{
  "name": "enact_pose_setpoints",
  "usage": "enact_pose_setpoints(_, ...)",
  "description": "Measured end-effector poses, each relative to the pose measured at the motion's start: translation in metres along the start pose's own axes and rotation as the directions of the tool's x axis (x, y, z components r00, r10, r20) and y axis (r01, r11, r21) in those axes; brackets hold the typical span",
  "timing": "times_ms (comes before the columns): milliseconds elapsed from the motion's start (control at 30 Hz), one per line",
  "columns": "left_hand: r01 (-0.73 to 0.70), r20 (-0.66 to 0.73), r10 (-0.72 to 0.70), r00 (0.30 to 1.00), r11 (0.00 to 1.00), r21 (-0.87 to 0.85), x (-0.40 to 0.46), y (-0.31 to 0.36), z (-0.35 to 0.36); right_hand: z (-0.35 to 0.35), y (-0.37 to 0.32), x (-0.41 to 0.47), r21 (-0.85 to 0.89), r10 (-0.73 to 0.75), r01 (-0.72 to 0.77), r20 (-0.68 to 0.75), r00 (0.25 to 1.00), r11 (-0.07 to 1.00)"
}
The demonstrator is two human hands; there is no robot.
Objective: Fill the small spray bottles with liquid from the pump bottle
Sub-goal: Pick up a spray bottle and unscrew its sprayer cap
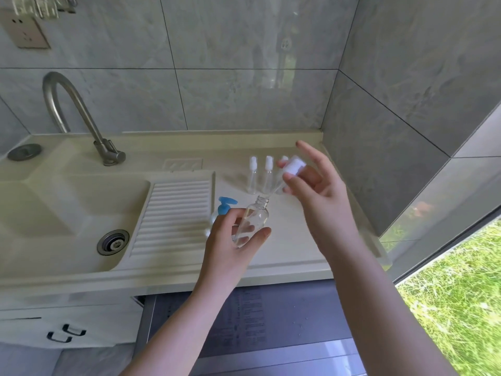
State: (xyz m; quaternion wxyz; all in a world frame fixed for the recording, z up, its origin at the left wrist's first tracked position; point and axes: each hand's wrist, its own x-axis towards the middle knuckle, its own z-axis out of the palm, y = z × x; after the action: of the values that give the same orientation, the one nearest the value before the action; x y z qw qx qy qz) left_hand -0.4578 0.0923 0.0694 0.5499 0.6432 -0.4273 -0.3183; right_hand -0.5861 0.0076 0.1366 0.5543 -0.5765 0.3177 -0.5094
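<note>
My left hand grips a small clear spray bottle, tilted, with its neck open and pointing up and right. My right hand holds the white spray cap above and to the right of that neck; the cap's thin dip tube still reaches into the bottle's mouth. The pump bottle with a blue pump head stands just behind my left hand, mostly hidden by it. Two small capped spray bottles stand upright at the back of the counter; a third is partly hidden behind the cap.
A cream sink basin with a drain and a ribbed drainboard lies to the left. A metal tap arches over it. A grey tiled wall closes the counter on the right; a window is beyond.
</note>
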Motion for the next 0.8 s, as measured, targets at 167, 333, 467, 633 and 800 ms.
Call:
enact_pose_setpoints(167, 0.078, 0.036, -0.078, 0.996, 0.997, 0.018, 0.004, -0.014, -0.004, -0.037, 0.009, 0.022, 0.185, 0.047, 0.018, -0.344, 0.938, 0.983)
enact_pose_setpoints(333, 0.164, 0.017, -0.165, 0.986, 0.986, 0.029, 0.006, -0.030, -0.007, -0.058, 0.072, 0.036, 0.157, 0.151, -0.075, -0.559, 0.815, 0.985)
enact_pose_setpoints(467, 0.187, 0.011, -0.187, 0.982, 0.982, -0.001, 0.008, -0.042, -0.004, -0.053, 0.143, 0.031, 0.042, 0.292, -0.330, -0.581, 0.760, 0.943)
enact_pose_setpoints(633, 0.219, 0.009, -0.220, 0.976, 0.975, 0.027, 0.010, -0.056, -0.002, -0.042, 0.194, 0.019, -0.193, 0.329, -0.509, -0.565, 0.757, 0.839)
enact_pose_setpoints(800, 0.237, 0.017, -0.238, 0.971, 0.971, 0.046, 0.014, -0.065, -0.008, -0.039, 0.219, 0.026, -0.334, 0.331, -0.540, -0.514, 0.792, 0.773)
